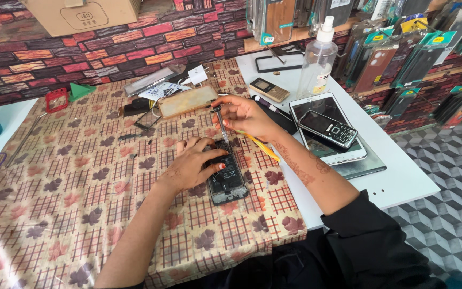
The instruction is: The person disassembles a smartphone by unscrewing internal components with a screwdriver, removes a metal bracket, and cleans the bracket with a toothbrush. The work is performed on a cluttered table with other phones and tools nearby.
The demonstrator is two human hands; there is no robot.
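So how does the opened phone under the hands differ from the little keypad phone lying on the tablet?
The opened phone lies on the patterned cloth with its back off, showing battery and internals; the black keypad phone is closed, face up on the white tablet. The opened phone is larger and steadied by the left hand, while the right hand works a screwdriver at it; the keypad phone is untouched. Both are dark.

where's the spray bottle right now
In the head view the clear spray bottle stands upright at the upper right on the white table, just behind the white tablet and right of the small gold keypad phone.
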